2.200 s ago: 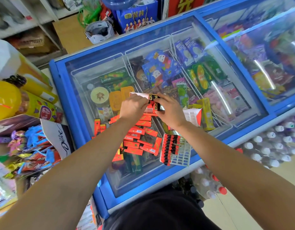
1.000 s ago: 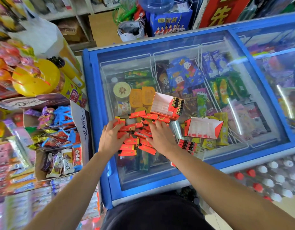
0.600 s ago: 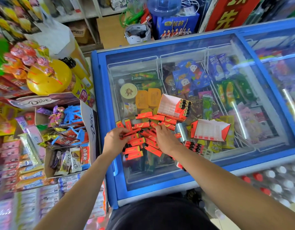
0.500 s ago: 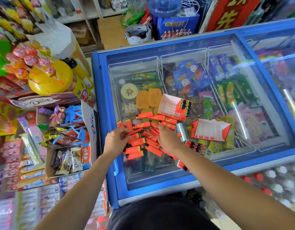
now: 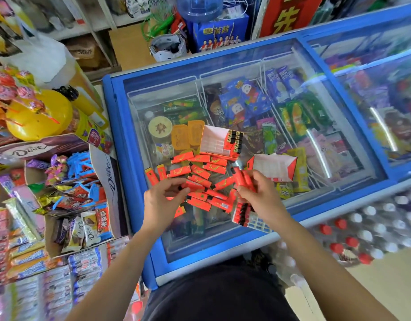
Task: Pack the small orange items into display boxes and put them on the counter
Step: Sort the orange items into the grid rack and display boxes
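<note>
Head view: shop seen from above, my two bare arms reaching over a glass freezer lid (image 5: pixel 153 96).
Orange items: small orange items (image 5: pixel 199 174) lay flat in a loose pile on the glass, between and just beyond my hands, pointing every which way.
Left hand: my left hand (image 5: pixel 164 201) sat at the pile's near left edge, thumb and fingers curled, pinching one item from the pile.
Right hand: my right hand (image 5: pixel 261 196) gripped a bundle (image 5: pixel 242 179) of several orange items held side by side, their long axes pointing away from me and leaning left.
Part-filled display box: this box (image 5: pixel 213 141) lay past the far edge of the pile, ahead and to the left of my right hand, with one row of black-capped items along its right end.
Empty display box: this box (image 5: pixel 274 166) lay just beyond my right fingertips, its long axis running left to right.
Grid tray: a white grid tray (image 5: pixel 253 220) holding a row of items lay beneath my right wrist.
Key relation: both boxes lay farther from me than the pile, and my right hand was the nearer one to each. I judged the bundle would need turning to match a box's rows.
Left side: a Dove carton (image 5: pixel 107 172) of sweets stood beside the freezer.
</note>
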Demonstrator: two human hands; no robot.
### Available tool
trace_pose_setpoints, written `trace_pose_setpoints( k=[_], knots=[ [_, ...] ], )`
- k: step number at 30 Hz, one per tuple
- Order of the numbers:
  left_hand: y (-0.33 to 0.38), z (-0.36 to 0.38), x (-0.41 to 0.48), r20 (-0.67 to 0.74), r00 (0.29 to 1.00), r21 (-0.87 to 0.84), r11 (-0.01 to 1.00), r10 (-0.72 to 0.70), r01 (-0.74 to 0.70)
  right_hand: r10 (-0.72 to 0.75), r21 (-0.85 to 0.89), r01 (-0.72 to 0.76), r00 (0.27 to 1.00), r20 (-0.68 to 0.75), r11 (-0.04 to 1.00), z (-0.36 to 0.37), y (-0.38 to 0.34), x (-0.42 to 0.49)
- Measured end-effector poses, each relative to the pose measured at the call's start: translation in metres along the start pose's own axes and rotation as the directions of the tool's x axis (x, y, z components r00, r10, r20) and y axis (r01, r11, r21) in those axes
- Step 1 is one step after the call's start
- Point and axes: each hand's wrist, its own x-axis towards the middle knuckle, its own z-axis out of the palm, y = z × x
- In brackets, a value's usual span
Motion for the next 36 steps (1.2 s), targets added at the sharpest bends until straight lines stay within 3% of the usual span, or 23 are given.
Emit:
trace_pose_setpoints(
  k=[5,10,20,28,36],
  knots=[
    [0.033,0.031,-0.015,0.109,0.988,-0.067,0.993,0.105,-0.098,0.017,-0.060,-0.028,0.983,-0.181,0.998,-0.048,0.012,-0.022],
    [0.059,0.069,-0.018,0.244,0.943,-0.075,0.974,0.226,-0.214,0.028,-0.068,-0.049,0.961,-0.277,0.996,-0.066,0.044,-0.037],
    [0.047,0.125,-0.030,0.474,0.790,0.090,0.871,0.389,-0.483,0.221,0.268,-0.123,0.900,-0.375,0.956,-0.065,0.101,-0.060],
    [0.022,0.151,-0.031,0.469,0.753,0.297,0.720,0.462,-0.627,0.223,0.167,-0.170,0.895,-0.386,0.971,-0.065,0.124,-0.064],
    [0.015,0.162,-0.033,0.407,0.781,0.350,0.709,0.473,-0.612,0.204,0.209,-0.138,0.919,-0.338,0.968,-0.060,0.127,-0.066]
  ],
)
